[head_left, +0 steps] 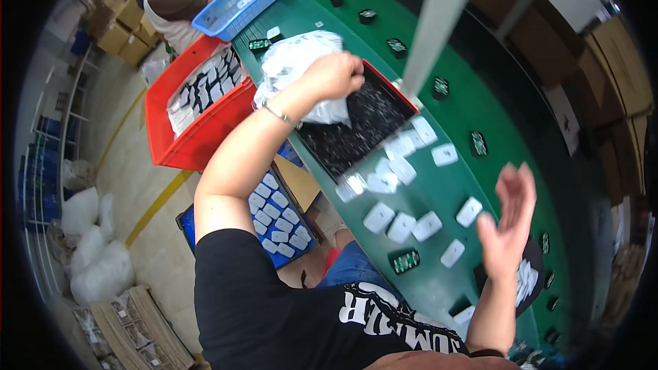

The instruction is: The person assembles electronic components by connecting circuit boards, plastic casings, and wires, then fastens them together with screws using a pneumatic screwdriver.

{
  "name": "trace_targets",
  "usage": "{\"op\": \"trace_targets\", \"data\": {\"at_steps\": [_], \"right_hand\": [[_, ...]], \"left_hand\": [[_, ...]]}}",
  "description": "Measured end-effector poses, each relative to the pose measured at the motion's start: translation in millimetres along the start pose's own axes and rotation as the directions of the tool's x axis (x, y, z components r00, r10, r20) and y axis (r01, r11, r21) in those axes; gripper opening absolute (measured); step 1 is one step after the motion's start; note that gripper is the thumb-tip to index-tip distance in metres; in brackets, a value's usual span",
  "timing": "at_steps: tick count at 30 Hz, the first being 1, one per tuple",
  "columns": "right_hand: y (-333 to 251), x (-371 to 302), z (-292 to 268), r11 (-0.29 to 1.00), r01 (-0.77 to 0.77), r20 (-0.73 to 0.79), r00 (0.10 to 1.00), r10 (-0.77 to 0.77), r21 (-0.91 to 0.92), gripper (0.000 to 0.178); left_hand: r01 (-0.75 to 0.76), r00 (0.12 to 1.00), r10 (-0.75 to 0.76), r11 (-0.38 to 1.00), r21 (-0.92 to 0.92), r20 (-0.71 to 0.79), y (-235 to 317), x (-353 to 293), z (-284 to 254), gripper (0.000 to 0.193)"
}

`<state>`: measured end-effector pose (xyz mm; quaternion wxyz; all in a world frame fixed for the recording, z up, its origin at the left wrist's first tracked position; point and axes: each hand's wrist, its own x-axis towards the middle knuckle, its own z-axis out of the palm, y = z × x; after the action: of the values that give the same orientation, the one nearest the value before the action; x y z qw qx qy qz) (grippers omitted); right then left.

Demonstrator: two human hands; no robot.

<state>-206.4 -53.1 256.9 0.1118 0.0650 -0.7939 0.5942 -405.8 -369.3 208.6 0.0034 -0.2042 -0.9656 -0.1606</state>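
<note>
My left hand [334,77] is closed, its fingers curled in above a white plastic bag [301,55] and the red-rimmed tray [409,101] beside it. What the fingers hold, if anything, is hidden. Inside the tray lie many small dark parts [356,127]. My right hand [508,223] is raised over the bench's right side, fingers apart and nothing in them. White plastic covers [401,227] lie scattered between the tray and my right hand; one white cover [469,212] is nearest to it. A black housing with a green circuit board [405,262] sits close to my body.
Several black housings [478,142] line a green strip behind a grey post [439,27]. A red bin [161,130] of white pieces stands left of the bench, with a blue tray [301,253] of covers below. Beyond a blue basket [236,10], a co-worker [171,7] works.
</note>
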Motion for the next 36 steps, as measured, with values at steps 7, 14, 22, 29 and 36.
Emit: {"op": "trace_targets", "data": {"at_steps": [7,14,22,29,36], "right_hand": [[33,261,143,0.95,0.311,-0.352,0.892,-0.284,0.022,0.09],[55,291,171,0.969,0.213,-0.62,0.746,-0.243,-0.125,0.039],[52,275,162,0.94,-0.039,-0.638,0.744,-0.2,-0.34,0.07],[62,264,149,0.896,-0.025,-0.598,0.753,-0.275,-0.444,0.067],[77,287,139,0.879,0.331,-0.703,0.711,0.005,0.342,0.071]], "left_hand": [[0.306,0.952,-0.302,0.947,0.104,-0.053,-185,150,-3,0.042],[0.553,0.833,-0.553,0.833,-0.009,0.009,-279,287,52,0.067],[0.607,0.795,-0.605,0.794,0.035,-0.055,-344,371,99,0.053],[0.599,0.798,-0.588,0.755,-0.268,0.131,-308,378,66,0.045],[0.252,0.967,-0.225,0.778,-0.576,0.119,-205,322,89,0.052]]}}
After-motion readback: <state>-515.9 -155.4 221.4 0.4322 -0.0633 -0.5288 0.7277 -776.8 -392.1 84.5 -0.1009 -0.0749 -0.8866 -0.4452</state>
